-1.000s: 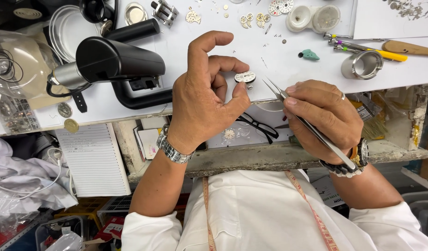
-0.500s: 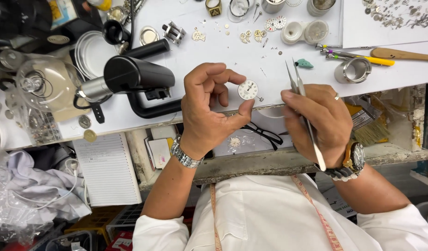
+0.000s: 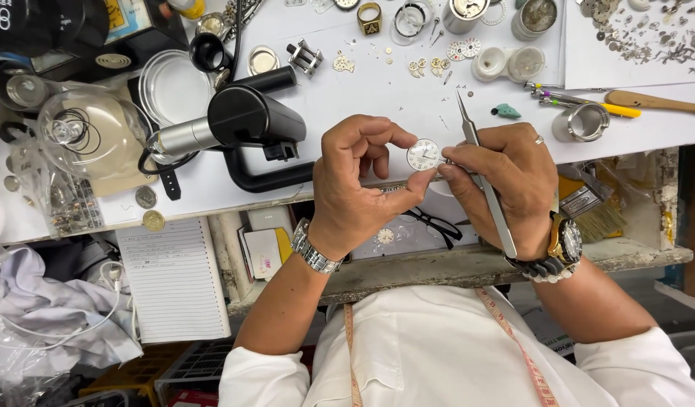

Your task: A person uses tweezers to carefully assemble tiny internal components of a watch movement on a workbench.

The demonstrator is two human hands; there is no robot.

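My left hand (image 3: 359, 185) pinches a small round white watch dial (image 3: 423, 154) between thumb and forefinger, face toward me, just above the white workbench (image 3: 377, 98). My right hand (image 3: 506, 181) touches the dial's right edge with its fingertips and also holds steel tweezers (image 3: 483, 181), which run through the hand with the points aimed up and away. Both wrists wear watches.
A black and silver tool (image 3: 234, 124) on a black stand lies left of my hands. Small watch parts, rings and cups (image 3: 506, 64) are scattered along the far bench. A metal ring (image 3: 581, 120), a wooden-handled tool (image 3: 653, 102), spectacles (image 3: 434, 222) and a notepad (image 3: 174, 275) lie around.
The dial has turned from edge-on to face-on in my left hand. My right hand moved up to the dial's edge and the tweezers swung from pointing at the dial to pointing away.
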